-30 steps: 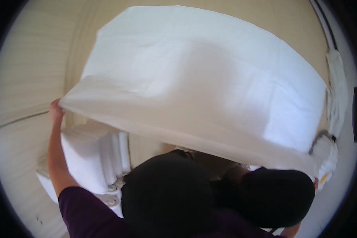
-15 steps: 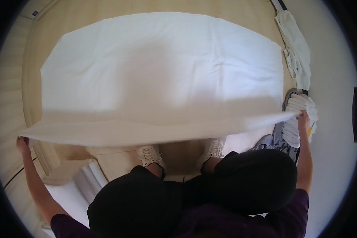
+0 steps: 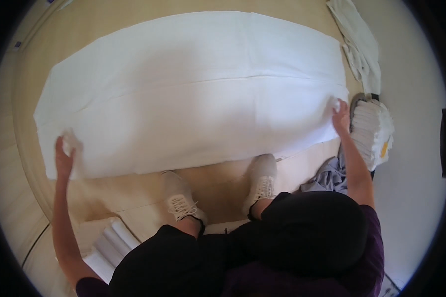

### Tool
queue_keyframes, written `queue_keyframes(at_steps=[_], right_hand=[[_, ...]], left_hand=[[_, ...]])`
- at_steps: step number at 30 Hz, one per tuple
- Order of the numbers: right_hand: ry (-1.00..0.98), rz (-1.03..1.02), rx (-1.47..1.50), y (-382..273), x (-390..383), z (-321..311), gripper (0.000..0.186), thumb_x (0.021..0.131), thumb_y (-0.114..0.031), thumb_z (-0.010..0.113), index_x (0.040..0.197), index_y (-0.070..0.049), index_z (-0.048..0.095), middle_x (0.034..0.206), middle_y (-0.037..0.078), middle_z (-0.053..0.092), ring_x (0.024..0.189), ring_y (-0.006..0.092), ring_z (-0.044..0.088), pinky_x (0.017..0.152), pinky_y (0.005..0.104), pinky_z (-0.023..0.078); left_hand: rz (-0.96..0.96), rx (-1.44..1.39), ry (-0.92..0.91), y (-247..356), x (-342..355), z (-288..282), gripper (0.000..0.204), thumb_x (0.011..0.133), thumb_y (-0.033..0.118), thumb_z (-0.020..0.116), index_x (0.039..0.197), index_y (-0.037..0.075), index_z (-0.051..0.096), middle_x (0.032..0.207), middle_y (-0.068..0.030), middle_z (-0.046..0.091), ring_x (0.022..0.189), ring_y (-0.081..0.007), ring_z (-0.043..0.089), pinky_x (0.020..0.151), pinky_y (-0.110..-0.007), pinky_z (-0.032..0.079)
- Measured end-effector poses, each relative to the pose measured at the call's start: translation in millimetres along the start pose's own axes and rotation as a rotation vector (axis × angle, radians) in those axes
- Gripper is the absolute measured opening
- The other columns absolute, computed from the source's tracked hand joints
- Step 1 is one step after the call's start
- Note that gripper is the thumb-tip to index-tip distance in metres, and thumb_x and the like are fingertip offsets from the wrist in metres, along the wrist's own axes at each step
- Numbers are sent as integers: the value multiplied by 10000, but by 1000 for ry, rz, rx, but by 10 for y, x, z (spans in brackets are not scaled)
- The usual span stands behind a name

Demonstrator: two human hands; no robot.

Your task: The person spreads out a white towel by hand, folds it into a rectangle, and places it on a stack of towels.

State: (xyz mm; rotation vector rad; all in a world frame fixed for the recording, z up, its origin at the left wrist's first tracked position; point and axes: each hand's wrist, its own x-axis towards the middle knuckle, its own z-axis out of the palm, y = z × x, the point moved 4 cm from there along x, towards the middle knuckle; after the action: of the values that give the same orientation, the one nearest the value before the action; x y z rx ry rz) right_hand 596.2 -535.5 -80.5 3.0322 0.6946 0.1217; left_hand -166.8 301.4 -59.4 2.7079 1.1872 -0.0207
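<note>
A large white cloth (image 3: pixel 193 114) lies spread across the floor in front of my feet, with a long crease or edge running across its middle. Near the cloth's left end, my left hand (image 3: pixel 64 156) is closed, and a bunched bit of white fabric shows between its thumb and fingers. My right hand (image 3: pixel 340 119) pinches the cloth near its right end, fingers together around a small white fold. Both hands are slightly blurred, so the exact grip is hard to make out.
My light lace-up shoes (image 3: pixel 181 200) stand at the cloth's near edge. Folded white cloths (image 3: pixel 111 247) are stacked at the lower left. To the right are a pile of white cloths (image 3: pixel 369 131), a crumpled grey cloth (image 3: pixel 327 178) and another white cloth (image 3: pixel 358 44) by the wall.
Both hands have moved forward and inward. The near edge, held raised and stretched between them before, now lies lower and farther forward, and a line crosses the cloth's middle.
</note>
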Motion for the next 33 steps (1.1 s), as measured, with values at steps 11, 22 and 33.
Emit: queue_keyframes(at_steps=[11,22,33], right_hand=[[-130,222,169,-809,-1594,-234,625,1020,-462,506,1585,-247,349,1649,189,276,1525,410,228,1148,711,217],[-168,-33,-231,-424,-275,-393,181,903,-195,600,1050,-98,639,1119,136,664,1112,365,591,1018,627,395],[-12,-439,-6,-3394,2001,-314,638,906,23,497,1504,-191,439,1537,106,472,1372,352,472,1115,529,434]], left_hand=[[-68,126,-185,1112,-355,143,983,734,-46,542,1632,124,180,1672,-242,165,1542,-502,68,1256,-582,84],[157,142,-202,1370,996,346,706,828,56,674,1478,14,403,1637,-246,253,1499,-410,287,1146,-599,369],[109,50,-77,3535,2782,453,655,840,-17,573,1462,153,460,1569,-188,400,1473,-333,372,1181,-572,324]])
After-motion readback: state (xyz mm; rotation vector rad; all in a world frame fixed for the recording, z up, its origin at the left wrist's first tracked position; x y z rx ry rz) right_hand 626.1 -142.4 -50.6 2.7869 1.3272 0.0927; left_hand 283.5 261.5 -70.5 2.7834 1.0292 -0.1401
